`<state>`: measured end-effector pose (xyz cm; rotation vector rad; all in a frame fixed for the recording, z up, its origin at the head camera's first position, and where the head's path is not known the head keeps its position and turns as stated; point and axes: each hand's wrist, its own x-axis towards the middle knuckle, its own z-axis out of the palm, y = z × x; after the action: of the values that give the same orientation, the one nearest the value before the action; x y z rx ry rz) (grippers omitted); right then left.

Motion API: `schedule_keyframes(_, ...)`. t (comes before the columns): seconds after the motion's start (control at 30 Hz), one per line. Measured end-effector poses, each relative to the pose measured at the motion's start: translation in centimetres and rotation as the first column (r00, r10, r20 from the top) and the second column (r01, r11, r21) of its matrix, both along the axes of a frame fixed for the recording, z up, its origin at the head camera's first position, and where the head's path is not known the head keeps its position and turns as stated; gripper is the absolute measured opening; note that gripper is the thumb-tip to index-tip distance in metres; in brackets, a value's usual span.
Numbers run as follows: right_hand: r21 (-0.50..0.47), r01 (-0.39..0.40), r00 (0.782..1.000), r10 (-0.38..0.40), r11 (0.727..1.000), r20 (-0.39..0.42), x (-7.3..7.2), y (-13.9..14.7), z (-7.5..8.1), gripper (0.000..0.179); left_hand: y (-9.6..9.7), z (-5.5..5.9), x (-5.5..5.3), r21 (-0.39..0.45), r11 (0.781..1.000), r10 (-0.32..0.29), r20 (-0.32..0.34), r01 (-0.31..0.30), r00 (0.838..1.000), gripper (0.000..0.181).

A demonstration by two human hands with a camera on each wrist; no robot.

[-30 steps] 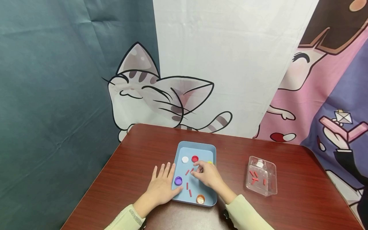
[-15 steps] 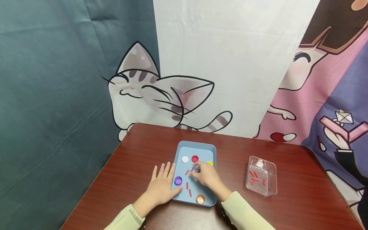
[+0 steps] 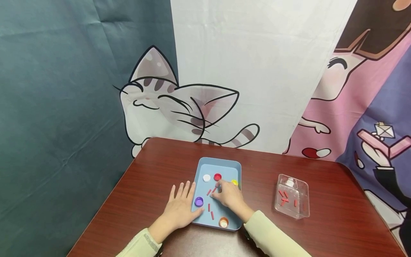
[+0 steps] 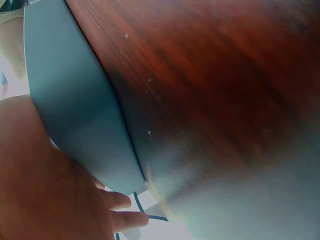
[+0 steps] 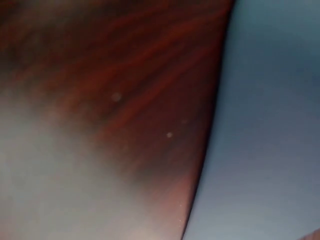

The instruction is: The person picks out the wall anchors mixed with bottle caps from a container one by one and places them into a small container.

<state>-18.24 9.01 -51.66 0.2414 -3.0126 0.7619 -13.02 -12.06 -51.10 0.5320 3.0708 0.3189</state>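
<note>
A blue tray (image 3: 221, 163) lies on the table. My left hand (image 3: 179, 208) is spread flat along its left side, thumb over the near rim; in the left wrist view that hand (image 4: 55, 185) lies against the tray's outer wall (image 4: 75, 85). Over the tray's middle, my right hand (image 3: 232, 195) pinches a small red stick (image 3: 214, 189) between thumb and forefinger. Just left of it lies another red stick (image 3: 209, 192). Nearer me are two more, an upright-lying stick (image 3: 209, 207) and a slanted stick (image 3: 212, 215). The right wrist view shows mostly the tray wall (image 5: 265, 130).
Round caps sit in the tray: white (image 3: 206, 178), red (image 3: 217, 177), purple (image 3: 199, 202), orange (image 3: 223, 222) and a partly hidden yellow cap (image 3: 234, 182). To the right stands a clear plastic box (image 3: 302, 191) with several red sticks. Printed curtains (image 3: 263, 71) hang behind the table (image 3: 154, 160).
My right hand has shifted slightly left and down, its fingertips closing in on the red stick. My left hand has stayed put.
</note>
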Motion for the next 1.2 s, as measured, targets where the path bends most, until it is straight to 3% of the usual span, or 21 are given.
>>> schedule_keyframes(0.73, 0.023, 0.037, 0.999, -0.037, 0.999, 0.008, -0.16, -0.52, 0.16, 0.031, -0.06, 0.05, -0.05, -0.004, 1.0, -0.003, -0.003, 0.003, 1.0, 0.092)
schedule_keyframes(1.2, 0.03, 0.004, 0.999, -0.006, 1.0, 0.048, -0.52, -0.24, 0.32, 0.023, -0.04, 0.04, -0.12, 0.0, 1.0, 0.0, 0.009, 0.0, 1.0, 0.093)
